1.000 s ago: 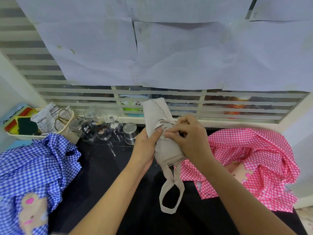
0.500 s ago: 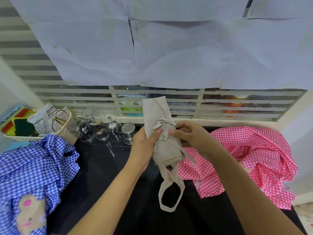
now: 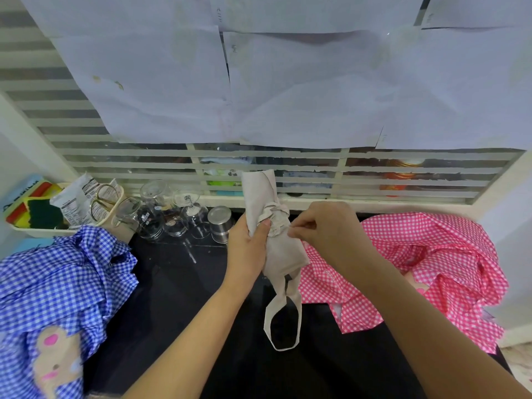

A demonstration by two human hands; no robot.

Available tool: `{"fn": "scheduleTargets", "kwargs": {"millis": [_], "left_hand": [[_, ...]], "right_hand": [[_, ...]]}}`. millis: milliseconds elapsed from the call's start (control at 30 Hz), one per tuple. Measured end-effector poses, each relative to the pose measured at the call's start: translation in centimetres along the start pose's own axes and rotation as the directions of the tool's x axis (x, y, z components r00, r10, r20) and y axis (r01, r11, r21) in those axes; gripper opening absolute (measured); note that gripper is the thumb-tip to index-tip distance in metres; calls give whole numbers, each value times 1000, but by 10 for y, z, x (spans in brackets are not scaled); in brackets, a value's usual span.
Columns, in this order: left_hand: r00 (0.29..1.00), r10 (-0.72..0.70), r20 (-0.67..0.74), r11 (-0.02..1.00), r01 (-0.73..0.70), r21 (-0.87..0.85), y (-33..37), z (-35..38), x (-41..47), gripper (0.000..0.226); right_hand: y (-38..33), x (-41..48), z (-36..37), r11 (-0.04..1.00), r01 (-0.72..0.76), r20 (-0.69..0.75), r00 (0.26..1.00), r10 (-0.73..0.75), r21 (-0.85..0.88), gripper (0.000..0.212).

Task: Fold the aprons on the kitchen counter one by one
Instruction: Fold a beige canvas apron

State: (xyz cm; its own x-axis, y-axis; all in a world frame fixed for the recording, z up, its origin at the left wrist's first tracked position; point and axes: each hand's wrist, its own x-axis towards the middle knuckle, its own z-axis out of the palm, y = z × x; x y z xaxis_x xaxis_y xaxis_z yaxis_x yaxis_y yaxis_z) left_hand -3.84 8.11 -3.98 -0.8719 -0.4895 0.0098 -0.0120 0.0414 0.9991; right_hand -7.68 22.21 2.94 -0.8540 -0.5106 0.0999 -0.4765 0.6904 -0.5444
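- A crumpled blue checked apron (image 3: 66, 286) lies at the left end of the black counter (image 3: 178, 283).
- Glassware (image 3: 172, 217) stands behind it.
- The left hand (image 3: 247, 251) curls around the rolled beige apron (image 3: 283, 254) and holds it upright above the counter, its loop dangling.
- The right hand (image 3: 328, 228) pinches the roll's tied strap.
- A pink checked apron (image 3: 431, 263) lies heaped on the right.

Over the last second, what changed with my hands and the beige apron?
Your right hand drew its fingertips off the knot on the rolled beige apron to the roll's right side, where it now pinches what looks like the tie end. Your left hand kept gripping the roll, thumb by the knot. The blue apron and pink apron lie as before.
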Motion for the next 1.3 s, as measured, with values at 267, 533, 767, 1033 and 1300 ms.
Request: {"fn": "scheduleTargets", "kwargs": {"millis": [267, 533, 767, 1033, 1300], "left_hand": [[990, -79, 115, 974, 101, -204, 4, 6, -10, 19], [932, -177, 316, 866, 300, -400, 11, -4, -8, 31], [834, -238, 499, 806, 456, -378, 19, -11, -6, 36], [750, -358, 556, 749, 586, -308, 18, -14, -6, 26], [650, -414, 637, 758, 633, -154, 19, -17, -6, 24]], "right_hand": [[2, 6, 36, 966, -54, -112, 990, 85, 253, 9], [18, 14, 25, 760, -287, 59, 948, 313, 583, 76], [35, 16, 20, 397, -438, 478, 878, -1, 806, 41], [49, 21, 21, 289, -417, 466, 876, -124, 862, 57], [42, 16, 21, 576, -192, 231, 973, 5, 795, 24]]}}
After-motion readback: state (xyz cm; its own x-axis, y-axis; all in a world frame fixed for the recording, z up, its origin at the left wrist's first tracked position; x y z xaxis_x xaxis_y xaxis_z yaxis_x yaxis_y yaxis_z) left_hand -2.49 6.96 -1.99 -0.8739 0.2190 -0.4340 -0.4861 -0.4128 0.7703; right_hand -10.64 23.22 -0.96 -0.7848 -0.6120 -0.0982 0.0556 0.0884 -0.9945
